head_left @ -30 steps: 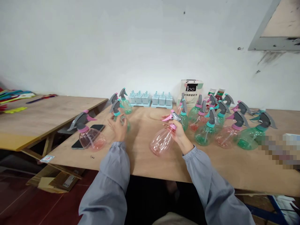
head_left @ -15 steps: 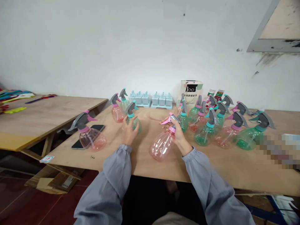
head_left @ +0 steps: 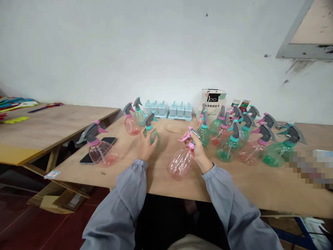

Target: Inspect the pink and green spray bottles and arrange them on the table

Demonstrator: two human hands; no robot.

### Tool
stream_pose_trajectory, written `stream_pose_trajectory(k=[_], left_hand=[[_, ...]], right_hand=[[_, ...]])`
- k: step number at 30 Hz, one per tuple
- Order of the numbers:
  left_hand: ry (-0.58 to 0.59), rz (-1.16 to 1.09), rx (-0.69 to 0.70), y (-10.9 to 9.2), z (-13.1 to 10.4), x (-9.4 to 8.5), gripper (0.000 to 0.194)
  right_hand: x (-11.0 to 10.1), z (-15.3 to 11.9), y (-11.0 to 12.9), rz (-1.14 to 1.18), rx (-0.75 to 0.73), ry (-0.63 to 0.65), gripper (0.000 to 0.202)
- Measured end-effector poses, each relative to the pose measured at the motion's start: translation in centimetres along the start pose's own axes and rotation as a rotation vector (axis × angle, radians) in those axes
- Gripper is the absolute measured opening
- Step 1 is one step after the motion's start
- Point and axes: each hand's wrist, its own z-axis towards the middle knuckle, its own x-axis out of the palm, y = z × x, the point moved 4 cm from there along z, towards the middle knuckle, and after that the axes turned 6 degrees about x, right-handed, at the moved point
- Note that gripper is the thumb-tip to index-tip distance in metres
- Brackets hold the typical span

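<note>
My right hand is wrapped round the grey and pink spray head of a clear pink bottle, whose round body is tilted over the front middle of the table. Left of it, my left hand has its fingers round the body of a green bottle with a grey and teal head. Behind that hand stand a pink bottle and another green one. Farther left, a pink bottle leans beside a dark phone.
Several pink and green spray bottles crowd the right side of the wooden table. Light blue moulds and a printed box stand by the wall. A second table at the left bears colourful strips.
My left hand and the green bottle have shifted slightly right. The pink bottle in my right hand has barely moved.
</note>
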Motion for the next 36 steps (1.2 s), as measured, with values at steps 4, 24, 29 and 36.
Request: stream_pose_trajectory(k=[4,24,29,36], left_hand=[[0.008,0.013,0.007,-0.1,0.0,0.0,0.041],[0.018,0.000,0.009,-0.1,0.1,0.0,0.040],[0.010,-0.023,0.009,-0.1,0.1,0.1,0.039],[0.022,-0.006,0.007,-0.1,0.1,0.0,0.039]], right_hand=[[-0.2,-0.4,0.4,0.043,-0.014,-0.052,0.040],[-0.8,-0.6,1.9,-0.291,-0.252,-0.047,0.028],[-3.4,-1.7,4.5,-0.614,-0.544,-0.333,0.030],[-6.5,-1.4,5.6,-0.788,-0.615,-0.540,0.024]])
